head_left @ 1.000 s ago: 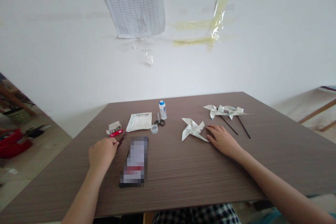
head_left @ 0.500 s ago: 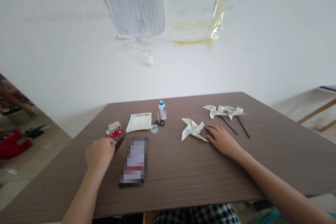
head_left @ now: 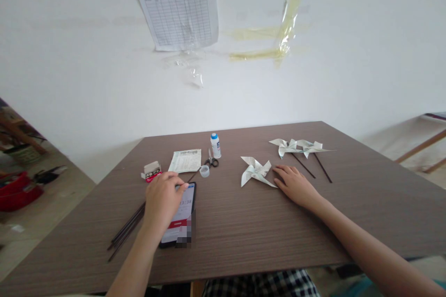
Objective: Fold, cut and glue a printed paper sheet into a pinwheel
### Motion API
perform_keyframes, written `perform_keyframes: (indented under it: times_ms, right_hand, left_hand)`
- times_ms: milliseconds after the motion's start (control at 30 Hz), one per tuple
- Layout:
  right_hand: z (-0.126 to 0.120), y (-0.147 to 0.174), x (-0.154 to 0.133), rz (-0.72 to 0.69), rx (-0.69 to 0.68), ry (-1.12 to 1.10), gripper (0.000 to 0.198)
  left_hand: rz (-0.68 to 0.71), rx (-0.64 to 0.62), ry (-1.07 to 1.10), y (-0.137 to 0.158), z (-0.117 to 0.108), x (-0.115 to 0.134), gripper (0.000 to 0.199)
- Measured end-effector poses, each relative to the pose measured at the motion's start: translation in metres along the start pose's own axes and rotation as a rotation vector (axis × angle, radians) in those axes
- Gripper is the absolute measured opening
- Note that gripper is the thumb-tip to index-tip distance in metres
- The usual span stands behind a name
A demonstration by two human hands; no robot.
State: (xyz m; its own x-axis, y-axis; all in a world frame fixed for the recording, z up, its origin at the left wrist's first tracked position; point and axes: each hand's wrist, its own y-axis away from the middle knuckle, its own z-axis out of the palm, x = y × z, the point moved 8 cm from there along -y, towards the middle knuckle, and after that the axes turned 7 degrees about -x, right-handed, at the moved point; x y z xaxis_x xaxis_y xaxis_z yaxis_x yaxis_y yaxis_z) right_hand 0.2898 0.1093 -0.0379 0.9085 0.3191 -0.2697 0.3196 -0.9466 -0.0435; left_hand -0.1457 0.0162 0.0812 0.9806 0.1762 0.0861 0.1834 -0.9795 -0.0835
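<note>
Left hand (head_left: 162, 197) pinching a thin stick (head_left: 194, 175) by the phone (head_left: 184, 213), near end hidden. Right hand (head_left: 294, 184) spread flat beside the pinwheel (head_left: 256, 172) on the tabletop (head_left: 240, 236), contact unclear. Phone partly covered.

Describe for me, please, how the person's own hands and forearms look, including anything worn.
The left hand and right hand are ungloved. The left forearm and right forearm are slender and bare as far as they show, with no sleeve, watch or bracelet visible.
</note>
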Motion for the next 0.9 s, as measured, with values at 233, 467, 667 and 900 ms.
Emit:
perform_keyframes:
  times_ms: [233, 467, 667, 900]
  right_hand:
    - [0.000, 0.001, 0.001, 0.011, 0.008, -0.004, 0.058]
    - [-0.001, 0.001, -0.001, 0.017, -0.005, 0.005, 0.058]
    - [-0.003, 0.002, -0.003, 0.022, -0.025, 0.018, 0.059]
    - [0.000, 0.001, -0.002, 0.016, -0.035, 0.043, 0.063]
  left_hand:
    - [0.198, -0.032, 0.111, 0.014, 0.027, 0.085, 0.018]
    - [0.260, -0.117, 0.105, 0.021, 0.069, 0.125, 0.019]
    - [0.235, -0.148, 0.090, 0.024, 0.078, 0.128, 0.017]
    - [0.162, -0.163, 0.135, 0.021, 0.076, 0.124, 0.010]
